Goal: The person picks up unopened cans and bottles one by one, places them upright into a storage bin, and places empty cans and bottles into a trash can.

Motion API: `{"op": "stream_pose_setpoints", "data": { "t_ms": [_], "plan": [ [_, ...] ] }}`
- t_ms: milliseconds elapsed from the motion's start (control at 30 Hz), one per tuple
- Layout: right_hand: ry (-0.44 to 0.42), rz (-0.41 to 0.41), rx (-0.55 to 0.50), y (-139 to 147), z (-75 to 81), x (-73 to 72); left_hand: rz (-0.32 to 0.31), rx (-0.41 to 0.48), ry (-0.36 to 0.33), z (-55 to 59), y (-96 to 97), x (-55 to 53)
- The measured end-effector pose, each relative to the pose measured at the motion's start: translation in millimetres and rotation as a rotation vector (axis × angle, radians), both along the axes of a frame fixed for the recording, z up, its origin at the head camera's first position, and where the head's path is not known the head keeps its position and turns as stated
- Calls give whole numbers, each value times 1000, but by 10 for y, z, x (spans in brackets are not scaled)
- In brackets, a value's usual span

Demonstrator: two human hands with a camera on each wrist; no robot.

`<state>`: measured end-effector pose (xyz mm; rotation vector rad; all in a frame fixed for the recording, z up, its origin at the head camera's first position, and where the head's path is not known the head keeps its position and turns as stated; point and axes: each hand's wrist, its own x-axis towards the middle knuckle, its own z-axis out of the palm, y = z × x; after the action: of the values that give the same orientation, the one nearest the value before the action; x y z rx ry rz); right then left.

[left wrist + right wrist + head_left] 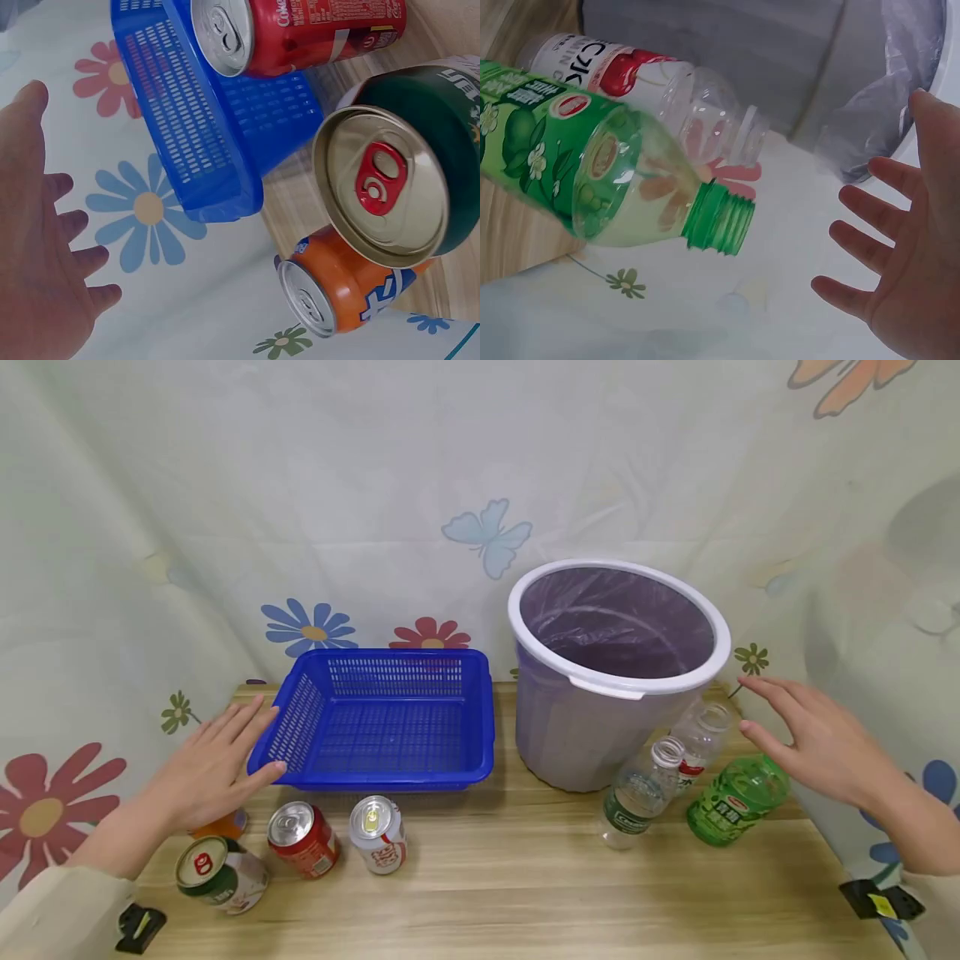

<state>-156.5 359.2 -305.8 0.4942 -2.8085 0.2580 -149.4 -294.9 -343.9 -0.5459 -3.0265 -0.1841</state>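
Observation:
My left hand [213, 768] hovers with straight fingers by the left side of the blue plastic basket [378, 778], holding nothing. Below it stand an orange can [349, 281], a green-and-white can [238, 878], a red Coke can [309, 850] and a white can [382, 847]. On the other side, my right hand [828, 745] is spread above a green plastic bottle [731, 806], apart from it in the right wrist view. Beside that bottle are a clear bottle with a cherry label [622, 71] and a clear bottle with a green label [633, 802]. All three bottles lack caps.
A grey bin [577, 735] with a white rim and a plastic liner stands right of the basket, behind the bottles. Everything rests on a wood-grain table [495, 885]. A flower-patterned cloth [360, 510] hangs behind and along both sides.

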Motion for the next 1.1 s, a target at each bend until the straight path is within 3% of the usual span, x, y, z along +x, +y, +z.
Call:
{"op": "stream_pose_setpoints", "data": {
  "t_ms": [500, 867, 1100],
  "plan": [
    [33, 3, -37, -174, 5, 131, -53, 40, 118, -73, -139, 102],
    [141, 82, -70, -392, 7, 212, -5, 75, 123, -80, -210, 194],
    [311, 178, -72, -583, 13, 247, 25, 92, 108, -79, -241, 231]
  ]
}}
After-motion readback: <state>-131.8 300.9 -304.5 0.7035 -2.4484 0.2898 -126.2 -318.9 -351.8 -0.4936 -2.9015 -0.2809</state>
